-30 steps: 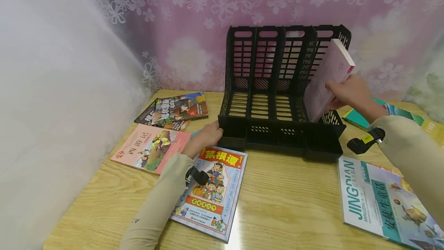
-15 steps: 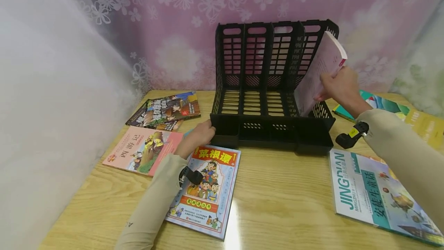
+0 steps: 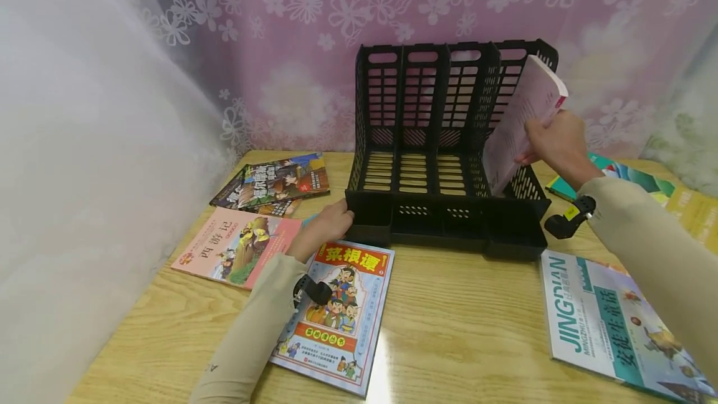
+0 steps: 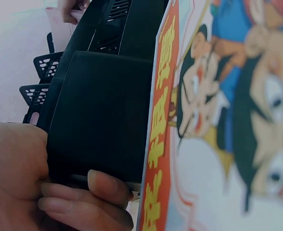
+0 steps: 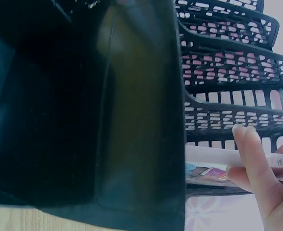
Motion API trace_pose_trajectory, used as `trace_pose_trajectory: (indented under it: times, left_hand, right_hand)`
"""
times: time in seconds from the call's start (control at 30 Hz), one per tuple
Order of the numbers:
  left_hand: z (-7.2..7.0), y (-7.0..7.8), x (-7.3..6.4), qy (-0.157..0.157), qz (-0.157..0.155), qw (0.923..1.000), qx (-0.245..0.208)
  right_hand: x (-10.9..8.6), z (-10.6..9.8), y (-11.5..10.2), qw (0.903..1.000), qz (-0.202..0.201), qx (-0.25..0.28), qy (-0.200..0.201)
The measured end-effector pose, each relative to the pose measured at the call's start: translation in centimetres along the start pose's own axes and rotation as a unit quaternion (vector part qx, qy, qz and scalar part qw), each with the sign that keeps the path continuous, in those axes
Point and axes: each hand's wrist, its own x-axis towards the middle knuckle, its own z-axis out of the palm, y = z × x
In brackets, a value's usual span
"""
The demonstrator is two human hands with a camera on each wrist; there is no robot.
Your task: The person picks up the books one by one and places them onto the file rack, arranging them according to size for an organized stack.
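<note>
A black desktop file rack [image 3: 415, 201] with several upright slots and small front bins stands on the table. In its rightmost slot is a pink book [image 3: 521, 123], upright and leaning slightly, its lower end inside. My right hand [image 3: 558, 142] grips this book by its near edge; in the right wrist view the fingers [image 5: 256, 163] lie along the white spine. My left hand [image 3: 331, 222] holds the rack's left front corner, with curled fingers [image 4: 83, 204] against the bin in the left wrist view. Just below it lies a blue-bordered comic book [image 3: 336, 317], partly under my left forearm.
Left of the rack lie a pink storybook [image 3: 235, 248] and a pile of dark-covered books [image 3: 280, 181]. On the right are a white and teal book [image 3: 622, 323] and, behind my right forearm, green and yellow books [image 3: 645, 179]. A flowered pink curtain [image 3: 314, 48] hangs behind.
The head view has shifted slightly. Both hands keep their grips, and the pink book stays in nearly the same place in the rightmost slot.
</note>
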Motion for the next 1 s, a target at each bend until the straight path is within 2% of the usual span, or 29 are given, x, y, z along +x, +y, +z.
trace_pose_trajectory:
  times: [0.17,0.33,0.53,0.7,0.87,1.0]
  left_hand:
    - [0.0,0.1,0.2,0.004,0.002,1.0,0.001]
    - [0.0,0.0,0.2,0.006,0.001,1.0,0.004]
    - [0.3,-0.2,0.1,0.0,-0.008,1.0,0.001]
    - [0.4,-0.3,0.2,-0.001,-0.007,1.0,-0.004]
    - [0.2,-0.2,0.1,0.007,-0.01,0.9999,-0.007]
    - [0.0,-0.3,-0.1,0.004,-0.01,0.9999,-0.005]
  right_hand:
    - [0.3,-0.2,0.3,1.0,0.005,-0.002,0.0]
    - [0.2,-0.3,0.3,0.9995,-0.009,-0.019,-0.021]
    - [-0.5,-0.6,0.6,0.9929,-0.043,-0.102,-0.045]
    - [-1.6,-1.4,1.1,0.9858,-0.031,-0.127,-0.105]
    - [-3.5,-3.3,1.1,0.9694,-0.03,-0.178,-0.166]
    - [-5.9,-4.7,1.7,0.9505,-0.067,-0.225,-0.204]
